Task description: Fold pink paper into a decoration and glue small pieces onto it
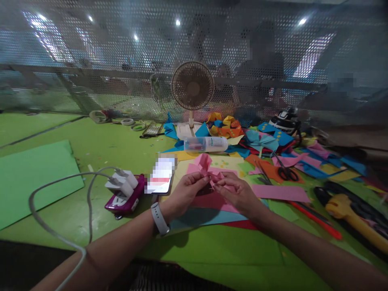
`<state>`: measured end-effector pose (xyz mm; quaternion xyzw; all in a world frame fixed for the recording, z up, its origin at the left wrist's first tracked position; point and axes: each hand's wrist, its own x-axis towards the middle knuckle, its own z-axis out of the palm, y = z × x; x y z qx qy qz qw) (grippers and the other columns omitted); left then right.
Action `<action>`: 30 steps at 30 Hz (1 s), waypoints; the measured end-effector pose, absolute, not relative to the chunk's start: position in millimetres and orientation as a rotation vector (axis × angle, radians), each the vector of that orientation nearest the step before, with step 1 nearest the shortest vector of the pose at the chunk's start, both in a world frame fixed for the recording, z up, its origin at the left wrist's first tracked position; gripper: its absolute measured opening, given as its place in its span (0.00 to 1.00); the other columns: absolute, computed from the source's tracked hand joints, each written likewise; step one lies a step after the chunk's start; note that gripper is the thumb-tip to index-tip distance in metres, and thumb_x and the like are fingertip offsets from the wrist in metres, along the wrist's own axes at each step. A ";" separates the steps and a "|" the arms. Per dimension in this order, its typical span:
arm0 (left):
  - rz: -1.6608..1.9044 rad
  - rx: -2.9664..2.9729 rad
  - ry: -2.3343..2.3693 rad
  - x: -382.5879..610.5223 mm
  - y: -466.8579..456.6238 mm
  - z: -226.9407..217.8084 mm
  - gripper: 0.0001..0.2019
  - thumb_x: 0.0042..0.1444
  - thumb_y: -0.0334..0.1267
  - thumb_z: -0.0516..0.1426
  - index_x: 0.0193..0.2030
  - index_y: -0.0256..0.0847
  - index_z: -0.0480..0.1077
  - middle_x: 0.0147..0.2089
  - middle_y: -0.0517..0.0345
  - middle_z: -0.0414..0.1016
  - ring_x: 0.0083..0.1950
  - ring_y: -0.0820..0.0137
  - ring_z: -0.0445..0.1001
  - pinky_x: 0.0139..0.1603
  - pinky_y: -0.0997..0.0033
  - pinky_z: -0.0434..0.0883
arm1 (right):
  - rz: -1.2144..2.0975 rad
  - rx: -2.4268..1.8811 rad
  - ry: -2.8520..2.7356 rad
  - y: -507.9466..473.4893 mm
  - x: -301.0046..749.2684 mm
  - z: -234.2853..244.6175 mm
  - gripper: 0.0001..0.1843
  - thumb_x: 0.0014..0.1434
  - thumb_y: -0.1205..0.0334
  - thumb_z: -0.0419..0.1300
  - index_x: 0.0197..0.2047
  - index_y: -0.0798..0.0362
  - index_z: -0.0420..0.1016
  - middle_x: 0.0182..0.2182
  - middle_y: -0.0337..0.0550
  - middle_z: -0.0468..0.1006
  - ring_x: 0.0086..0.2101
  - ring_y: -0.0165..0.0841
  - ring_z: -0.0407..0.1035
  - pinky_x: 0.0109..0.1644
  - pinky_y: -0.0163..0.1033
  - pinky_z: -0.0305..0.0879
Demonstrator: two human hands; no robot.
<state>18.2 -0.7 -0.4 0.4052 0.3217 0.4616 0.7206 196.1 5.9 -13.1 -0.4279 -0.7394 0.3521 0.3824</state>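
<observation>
Left hand: pinching pink folded paper.
Right hand: pinching the same paper.
Beneath: coloured sheets on green worktop.
Nearby: phone, scissors.

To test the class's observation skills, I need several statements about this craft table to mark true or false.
1. The left hand and right hand both pinch the pink folded paper. True.
2. The fan stands right of the scissors. False: it stands left of them, farther back.
3. The clear bottle lies on its side. True.
4. The white wristband is on the right wrist. False: it is on the left wrist.
</observation>
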 end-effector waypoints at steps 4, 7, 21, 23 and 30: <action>1.006 0.793 0.678 17.9 -2.1 0.6 0.09 0.53 0.40 0.59 0.35 0.36 0.72 0.38 0.53 0.77 0.40 0.69 0.74 0.48 0.64 0.68 | 0.905 -1.079 -1.894 6.2 196.4 -11.5 0.08 0.54 0.57 0.58 0.31 0.50 0.76 0.41 0.45 0.73 0.51 0.39 0.61 0.54 0.46 0.57; 1.003 0.764 0.651 18.0 -3.4 0.5 0.08 0.53 0.40 0.59 0.34 0.36 0.72 0.36 0.54 0.77 0.40 0.68 0.75 0.48 0.62 0.68 | 0.887 -1.061 -1.911 6.0 196.9 -10.0 0.06 0.54 0.58 0.59 0.30 0.50 0.76 0.41 0.45 0.73 0.51 0.38 0.61 0.54 0.46 0.56; 0.969 0.826 0.670 18.4 -5.1 0.1 0.09 0.52 0.40 0.60 0.36 0.35 0.72 0.39 0.53 0.77 0.41 0.69 0.74 0.49 0.64 0.67 | 0.903 -1.036 -1.894 3.0 195.2 -9.5 0.08 0.55 0.59 0.58 0.29 0.52 0.73 0.35 0.43 0.71 0.40 0.34 0.65 0.46 0.40 0.61; 0.972 0.852 0.687 18.8 -5.5 -1.1 0.09 0.50 0.38 0.62 0.37 0.35 0.72 0.40 0.54 0.76 0.40 0.71 0.74 0.50 0.66 0.67 | 0.904 -1.020 -1.902 3.4 194.6 -9.7 0.08 0.56 0.59 0.57 0.29 0.52 0.73 0.34 0.42 0.71 0.38 0.33 0.66 0.44 0.39 0.62; 0.971 0.917 0.708 20.4 -5.5 -2.2 0.08 0.50 0.37 0.62 0.34 0.34 0.71 0.35 0.56 0.76 0.36 0.75 0.74 0.45 0.71 0.68 | 0.893 -1.012 -1.907 2.9 194.0 -8.5 0.07 0.55 0.61 0.57 0.28 0.52 0.73 0.34 0.42 0.71 0.37 0.32 0.66 0.44 0.38 0.62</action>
